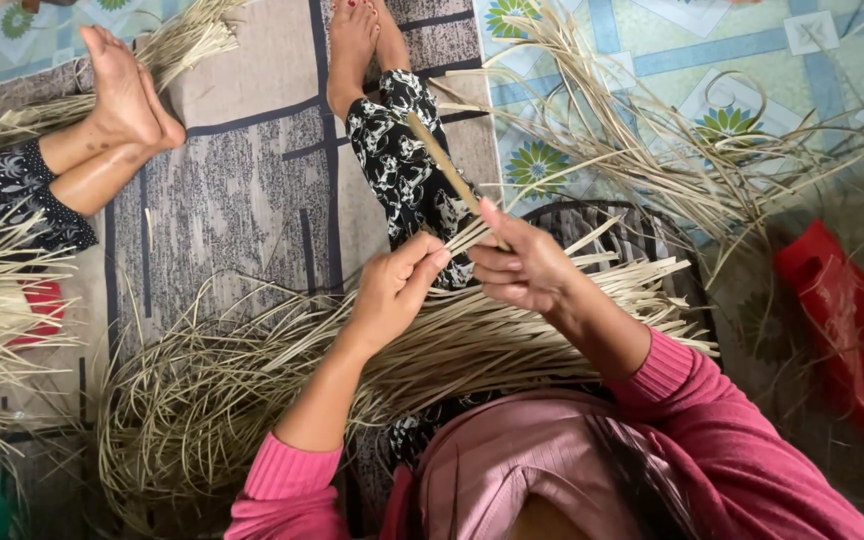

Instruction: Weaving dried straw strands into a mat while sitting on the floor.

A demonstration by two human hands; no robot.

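The left hand pinches the ends of pale straw strips lying across the lap, at about 9 o'clock from the right hand, whose grip closes on a flat stick pointing to 11 o'clock. Stripping appears underway; the next pull needs steady tension.

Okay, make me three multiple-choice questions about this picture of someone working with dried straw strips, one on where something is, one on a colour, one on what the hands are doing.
1. Where does the red bag lie?
A. by the right arm
B. under the other person's feet
C. on the lap

2. What colour are the sleeves?
A. green
B. pink
C. white

3. What does the right hand do?
A. lies flat
B. pinches a stick
C. holds scissors

Answers: A, it lies right of the straw strips; B, both cuffs are pink; B, its fingers close on the stick, the left hand on strips.
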